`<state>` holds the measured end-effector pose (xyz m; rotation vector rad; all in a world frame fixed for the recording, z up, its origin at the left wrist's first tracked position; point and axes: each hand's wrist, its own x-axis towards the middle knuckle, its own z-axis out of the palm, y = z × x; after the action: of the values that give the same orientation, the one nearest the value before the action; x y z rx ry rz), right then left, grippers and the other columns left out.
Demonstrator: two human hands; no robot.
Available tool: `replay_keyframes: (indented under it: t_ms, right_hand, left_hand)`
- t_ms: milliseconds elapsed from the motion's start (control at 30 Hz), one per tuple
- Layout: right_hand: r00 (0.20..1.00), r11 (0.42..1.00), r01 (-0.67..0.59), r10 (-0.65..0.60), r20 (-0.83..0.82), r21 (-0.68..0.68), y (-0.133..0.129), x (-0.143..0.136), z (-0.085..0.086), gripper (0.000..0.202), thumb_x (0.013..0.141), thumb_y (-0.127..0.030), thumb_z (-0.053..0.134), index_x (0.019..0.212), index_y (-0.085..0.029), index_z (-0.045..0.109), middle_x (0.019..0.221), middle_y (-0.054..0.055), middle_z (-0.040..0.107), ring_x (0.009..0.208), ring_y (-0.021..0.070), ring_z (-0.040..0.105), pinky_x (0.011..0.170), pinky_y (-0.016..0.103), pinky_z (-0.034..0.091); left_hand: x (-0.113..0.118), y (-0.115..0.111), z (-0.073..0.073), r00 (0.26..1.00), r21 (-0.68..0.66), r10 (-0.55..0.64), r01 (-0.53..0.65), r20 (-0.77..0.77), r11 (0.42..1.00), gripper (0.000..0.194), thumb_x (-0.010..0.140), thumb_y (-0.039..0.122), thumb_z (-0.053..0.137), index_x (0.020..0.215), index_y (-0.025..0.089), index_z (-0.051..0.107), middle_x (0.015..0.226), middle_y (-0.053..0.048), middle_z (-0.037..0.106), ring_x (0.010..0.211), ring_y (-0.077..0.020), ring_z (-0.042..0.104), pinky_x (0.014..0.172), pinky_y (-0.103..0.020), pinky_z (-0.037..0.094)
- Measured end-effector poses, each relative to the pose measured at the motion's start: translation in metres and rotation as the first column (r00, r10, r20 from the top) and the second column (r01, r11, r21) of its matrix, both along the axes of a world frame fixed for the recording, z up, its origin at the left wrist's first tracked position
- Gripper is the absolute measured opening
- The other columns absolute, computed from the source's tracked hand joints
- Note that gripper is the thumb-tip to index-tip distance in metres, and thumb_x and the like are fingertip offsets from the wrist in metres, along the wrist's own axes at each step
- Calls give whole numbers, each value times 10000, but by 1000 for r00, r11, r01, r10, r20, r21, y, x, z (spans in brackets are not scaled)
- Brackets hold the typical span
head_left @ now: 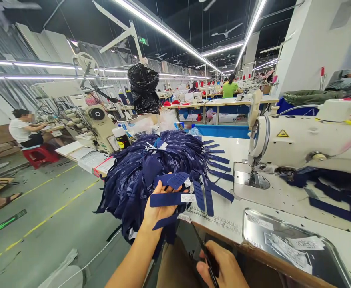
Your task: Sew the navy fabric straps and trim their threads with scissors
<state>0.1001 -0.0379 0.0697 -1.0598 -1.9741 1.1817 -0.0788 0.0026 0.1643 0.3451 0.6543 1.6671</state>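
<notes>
Low in the middle, my left hand (152, 218) holds a navy fabric strap (166, 199) lying across its palm and fingers. A white woven label (188, 197) with grey lettering sits at the strap's right end. Another navy strap (165, 221) hangs just below, with a label at its end. My right hand (223, 264), at the bottom edge, is closed round dark scissors (207, 254), their blades pointing up and left toward the lower label. Behind my left hand rises a large heap of navy straps (133, 176), some fanned out over the white table (223, 212).
On the right stands a white sewing machine (307, 138). A metal tray (247, 232) with loose white labels (306, 243) lies in front of it. More navy straps (334, 206) rest beneath the machine arm. A person (28, 130) sits on a red stool (39, 155) at far left.
</notes>
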Motion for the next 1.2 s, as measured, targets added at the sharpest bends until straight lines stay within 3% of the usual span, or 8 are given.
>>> replay_keyframes:
  t_ms: [200, 500, 633, 733, 833, 967, 1067, 1200]
  right_hand:
    - [983, 994, -107, 105, 148, 9, 10, -16, 23, 286, 735, -447, 450, 615, -191, 410, 605, 43, 545, 560, 177, 494, 514, 253, 300]
    - [981, 996, -86, 79, 178, 32, 14, -24, 23, 253, 660, -353, 563, 536, -192, 412, 543, -5, 506, 499, 125, 399, 467, 235, 220]
    - [995, 999, -49, 48, 89, 18, 15, -27, 18, 350, 642, -417, 593, 499, -188, 371, 503, -19, 440, 481, 109, 362, 463, 238, 197]
    - [991, 994, -72, 63, -117, -81, 16, -30, 15, 426, 640, -539, 567, 496, -188, 374, 463, -38, 374, 439, 92, 345, 441, 230, 195]
    - [929, 930, -173, 45, -366, -324, 20, -34, 16, 505, 659, -663, 473, 543, -172, 447, 415, -58, 353, 343, 66, 317, 382, 215, 203]
    - [797, 768, -306, -117, -593, -562, 29, -40, 21, 590, 638, -713, 466, 581, -130, 525, 403, -58, 399, 290, 39, 326, 333, 188, 214]
    - [750, 679, -370, -184, -635, -634, 32, -45, 22, 600, 598, -719, 511, 542, -122, 518, 371, -66, 388, 265, 21, 306, 309, 174, 173]
    - [730, 655, -385, -214, -649, -650, 31, -47, 21, 598, 580, -716, 535, 538, -120, 520, 365, -70, 388, 258, 16, 309, 306, 167, 176]
  left_hand:
    - [-6, 0, -5, 995, 78, -101, 102, -14, 992, 407, 919, 275, 221, 1054, 216, 600, 800, -51, 697, 713, -168, 648, 868, -429, 435]
    - [-5, -2, -3, 982, 17, -186, 186, -34, 982, 387, 917, 301, 224, 1120, 208, 541, 842, -60, 688, 713, -180, 645, 806, -418, 462]
    - [-2, 1, -5, 974, -52, -210, 207, -81, 977, 342, 902, 306, 284, 1037, 182, 573, 900, -75, 677, 802, -216, 638, 786, -423, 461]
    - [0, 8, -8, 934, -47, -328, 325, -139, 945, 323, 882, 336, 336, 1037, 169, 566, 915, -97, 670, 816, -245, 636, 789, -440, 445]
    - [1, 13, -6, 862, -70, -473, 468, -182, 881, 369, 866, 394, 346, 1034, 140, 553, 890, -129, 671, 836, -291, 631, 811, -475, 406]
    - [1, 16, 2, 803, -43, -556, 561, -216, 827, 556, 830, 547, 301, 1089, 102, 508, 933, -184, 655, 868, -324, 620, 879, -496, 324]
    - [-1, 16, 5, 790, -26, -578, 586, -205, 810, 654, 807, 608, 260, 1141, 84, 467, 940, -197, 650, 887, -327, 611, 890, -485, 301]
    - [0, 17, 1, 796, -44, -564, 570, -219, 821, 560, 837, 544, 287, 1082, 91, 507, 944, -184, 651, 852, -307, 625, 874, -462, 321]
